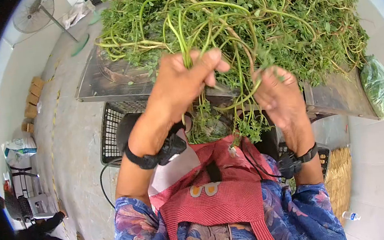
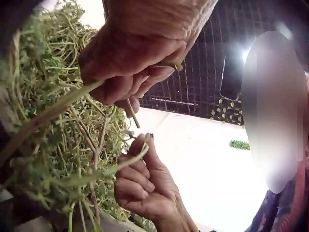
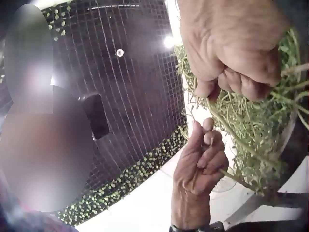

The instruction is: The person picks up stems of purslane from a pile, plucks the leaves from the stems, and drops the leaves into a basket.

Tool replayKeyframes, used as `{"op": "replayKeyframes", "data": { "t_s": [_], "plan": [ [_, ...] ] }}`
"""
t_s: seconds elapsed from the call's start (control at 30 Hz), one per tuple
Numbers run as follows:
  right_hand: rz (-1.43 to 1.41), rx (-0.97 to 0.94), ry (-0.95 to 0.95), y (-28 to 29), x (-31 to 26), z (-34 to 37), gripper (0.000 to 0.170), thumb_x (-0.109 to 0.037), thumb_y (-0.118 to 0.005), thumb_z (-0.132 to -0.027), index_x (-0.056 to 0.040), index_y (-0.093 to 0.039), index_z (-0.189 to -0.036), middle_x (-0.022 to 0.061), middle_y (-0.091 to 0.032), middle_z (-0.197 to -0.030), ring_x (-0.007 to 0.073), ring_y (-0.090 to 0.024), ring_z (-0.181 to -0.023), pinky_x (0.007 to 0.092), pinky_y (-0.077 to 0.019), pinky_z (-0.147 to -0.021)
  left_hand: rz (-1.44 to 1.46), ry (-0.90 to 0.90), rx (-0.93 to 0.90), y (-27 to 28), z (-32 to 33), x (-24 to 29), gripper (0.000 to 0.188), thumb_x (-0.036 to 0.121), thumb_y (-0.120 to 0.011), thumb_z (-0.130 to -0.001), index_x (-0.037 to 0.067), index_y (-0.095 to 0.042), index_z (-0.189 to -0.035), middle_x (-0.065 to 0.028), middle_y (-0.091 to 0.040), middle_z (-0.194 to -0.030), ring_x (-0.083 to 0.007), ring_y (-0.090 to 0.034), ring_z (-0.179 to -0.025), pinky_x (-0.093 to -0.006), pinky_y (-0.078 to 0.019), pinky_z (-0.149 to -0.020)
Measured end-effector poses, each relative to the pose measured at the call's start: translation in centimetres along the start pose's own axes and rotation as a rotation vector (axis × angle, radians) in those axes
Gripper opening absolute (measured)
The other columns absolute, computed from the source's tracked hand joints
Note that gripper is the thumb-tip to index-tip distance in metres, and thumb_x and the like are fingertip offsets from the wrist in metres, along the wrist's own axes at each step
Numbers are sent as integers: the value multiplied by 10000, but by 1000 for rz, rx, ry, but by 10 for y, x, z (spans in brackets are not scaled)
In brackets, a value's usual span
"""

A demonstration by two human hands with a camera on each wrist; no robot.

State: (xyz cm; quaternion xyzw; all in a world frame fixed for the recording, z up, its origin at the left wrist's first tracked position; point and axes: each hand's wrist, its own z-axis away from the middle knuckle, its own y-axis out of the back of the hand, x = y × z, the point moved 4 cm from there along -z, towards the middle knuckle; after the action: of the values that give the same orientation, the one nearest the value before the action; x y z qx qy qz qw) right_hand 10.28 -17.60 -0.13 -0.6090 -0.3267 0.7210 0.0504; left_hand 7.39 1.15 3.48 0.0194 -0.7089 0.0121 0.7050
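Long green stems (image 1: 183, 35) pass through the left hand (image 1: 176, 86), whose fingers curl round them above the table's front edge. To its right, the right hand (image 1: 281, 95) pinches a leafy stem between thumb and fingers; it looks blurred in the head view. In the left wrist view, stems (image 2: 53, 108) run into the curled left hand (image 2: 140, 53), and the right hand (image 2: 149, 188) pinches a thin stem a little apart from it. A thick stem (image 3: 231, 130) reaches the right hand (image 3: 231, 43) in the right wrist view, with the left hand (image 3: 200, 164) close by.
A large heap of leafy stems (image 1: 294, 23) covers much of the dark table (image 1: 117, 83). A bagged green bundle (image 1: 377, 87) lies at its right end. Below are a black crate (image 1: 109, 139) and hanging greens (image 1: 206, 123). A fan (image 1: 35, 12) and a seated person's legs (image 1: 53, 235) are at left.
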Motion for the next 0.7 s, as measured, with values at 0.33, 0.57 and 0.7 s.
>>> {"op": "replayKeyframes", "data": {
  "t_s": [0.33, 0.57, 0.7],
  "plan": [
    [69, -34, 71, -31, 30, 15, 105, -117, -690, -795, -26, -637, -796, 69, -632, -772, 43, -457, -511, 182, -340, -432, 13, -135, -155, -9, 49, -20, 317, 318, -573, -889, 24, -674, -823, 20, -608, -694, -8, -414, -539, -188, -345, -472],
    [178, -55, 199, -30, 32, 30, 112, -96, -659, -820, 10, -650, -858, 35, -619, -748, 86, -558, -629, 194, -439, -564, 144, 62, -253, -19, 63, -27, 265, 290, -581, -883, 39, -665, -873, 1, -597, -675, -12, -350, -460, -176, -271, -403],
    [-47, -129, 101, -28, 35, 34, 217, -158, -601, -873, 5, -599, -1018, -13, -548, -655, 28, -432, -509, 164, -328, -451, 321, 187, -271, -26, 68, -37, 236, 253, -576, -885, 28, -637, -920, -29, -603, -686, -17, -350, -419, -162, -236, -368]
  ]
}}
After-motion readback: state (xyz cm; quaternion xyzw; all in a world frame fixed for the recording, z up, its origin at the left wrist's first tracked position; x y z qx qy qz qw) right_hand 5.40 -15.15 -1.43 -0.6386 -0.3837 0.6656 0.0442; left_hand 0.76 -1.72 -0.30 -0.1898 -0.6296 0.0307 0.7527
